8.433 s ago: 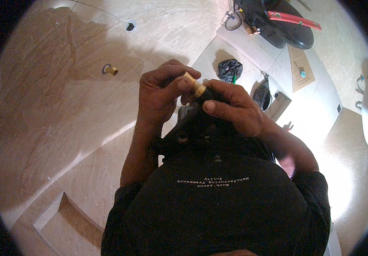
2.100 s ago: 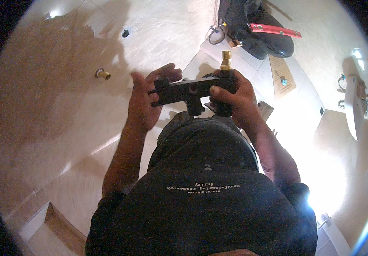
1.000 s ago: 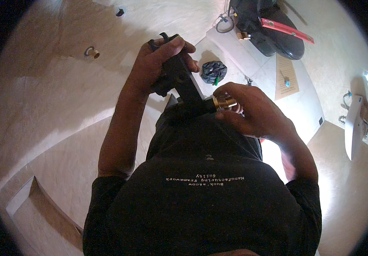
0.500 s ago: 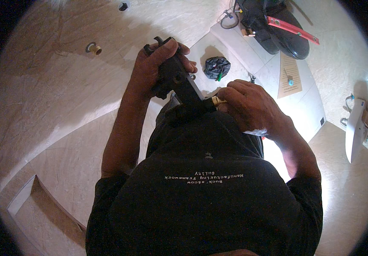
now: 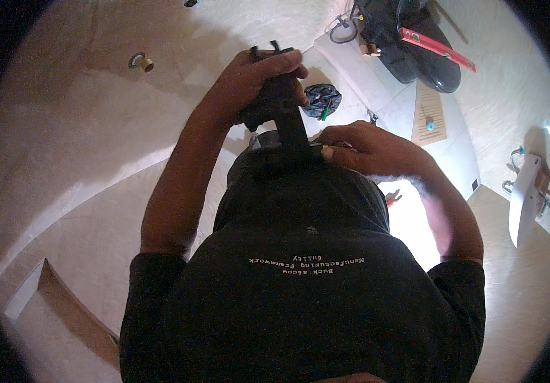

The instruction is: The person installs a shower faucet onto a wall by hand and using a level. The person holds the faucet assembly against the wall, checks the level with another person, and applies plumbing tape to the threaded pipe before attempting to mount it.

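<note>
My left hand (image 5: 256, 80) is wrapped round the upper part of a long black fitting (image 5: 294, 131) with two short hooked prongs at its top. The fitting stands nearly upright before my body, its lower end against my dark shirt. Beside that lower end, my right hand (image 5: 370, 150) is closed, thumb and fingers pressed together on a small brass-coloured piece (image 5: 324, 150). Most of this piece is hidden by the fingers. Whether it is joined to the fitting, I cannot tell.
Beyond my hands lies a crumpled black plastic bag (image 5: 321, 101). A red spirit level (image 5: 437, 50) rests across a large black object (image 5: 409, 41) at far right. Near it is a brown printed sheet (image 5: 428, 121). A white basin (image 5: 526, 201) is at right, a brass outlet (image 5: 146, 65) at left.
The black fitting has swung more upright, its top moving right and slightly away with my left hand. My right hand has turned, and less of the brass-coloured piece shows.
</note>
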Action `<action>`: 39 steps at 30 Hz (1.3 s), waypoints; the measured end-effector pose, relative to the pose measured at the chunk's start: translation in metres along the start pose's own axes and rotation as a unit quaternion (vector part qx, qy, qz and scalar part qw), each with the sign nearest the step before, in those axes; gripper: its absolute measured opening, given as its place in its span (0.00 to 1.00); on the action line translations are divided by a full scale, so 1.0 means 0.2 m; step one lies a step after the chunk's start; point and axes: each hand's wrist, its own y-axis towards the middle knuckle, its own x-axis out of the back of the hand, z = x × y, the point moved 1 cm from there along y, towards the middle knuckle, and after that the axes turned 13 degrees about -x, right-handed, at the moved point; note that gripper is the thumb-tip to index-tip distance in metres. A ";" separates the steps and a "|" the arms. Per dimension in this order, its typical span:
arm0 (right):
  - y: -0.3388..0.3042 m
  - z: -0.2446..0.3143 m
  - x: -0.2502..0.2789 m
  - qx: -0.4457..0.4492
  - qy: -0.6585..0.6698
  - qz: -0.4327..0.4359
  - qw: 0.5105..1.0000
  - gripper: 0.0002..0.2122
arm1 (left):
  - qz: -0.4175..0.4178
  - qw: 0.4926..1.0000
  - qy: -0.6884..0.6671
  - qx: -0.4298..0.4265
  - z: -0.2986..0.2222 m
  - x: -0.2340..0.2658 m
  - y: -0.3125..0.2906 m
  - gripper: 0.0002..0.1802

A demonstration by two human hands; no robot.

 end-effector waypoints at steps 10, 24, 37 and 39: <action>0.07 0.04 0.13 -0.107 0.009 0.210 0.972 0.24 | 0.057 0.997 0.054 0.012 -0.06 -0.12 0.14 0.28; 0.07 0.12 0.10 0.002 -0.166 -0.061 0.984 0.16 | -0.031 0.999 0.027 0.000 0.02 0.04 0.14 0.30; 0.16 0.13 0.15 -0.150 -0.054 0.153 0.975 0.17 | 0.006 0.998 0.057 -0.030 -0.05 -0.01 0.10 0.26; 0.15 0.10 0.13 -0.056 -0.122 0.071 0.988 0.16 | -0.008 0.999 0.044 -0.025 -0.02 0.03 0.11 0.26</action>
